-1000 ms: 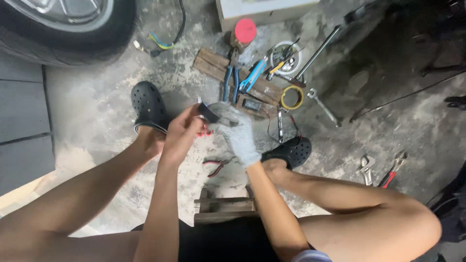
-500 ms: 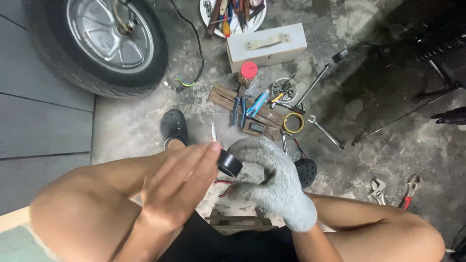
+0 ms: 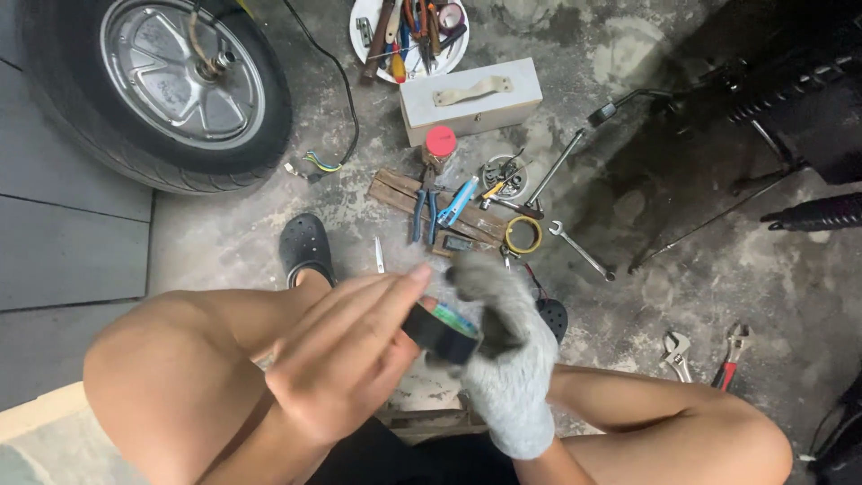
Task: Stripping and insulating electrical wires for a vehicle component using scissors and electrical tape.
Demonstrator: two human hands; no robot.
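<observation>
Concrete floor (image 3: 269,224) strewn with tools, scooter wheel (image 3: 171,81) at 11 o'clock, bare left hand (image 3: 346,359) and grey-gloved right hand (image 3: 507,359) both clamped on black tape roll (image 3: 442,330), white toolbox (image 3: 471,99) at 12 o'clock.

Black roll of electrical tape (image 3: 442,332) – glossy, with a greenish inner core showing – held edge-on, tilted, between the two hands above the knees.
</observation>
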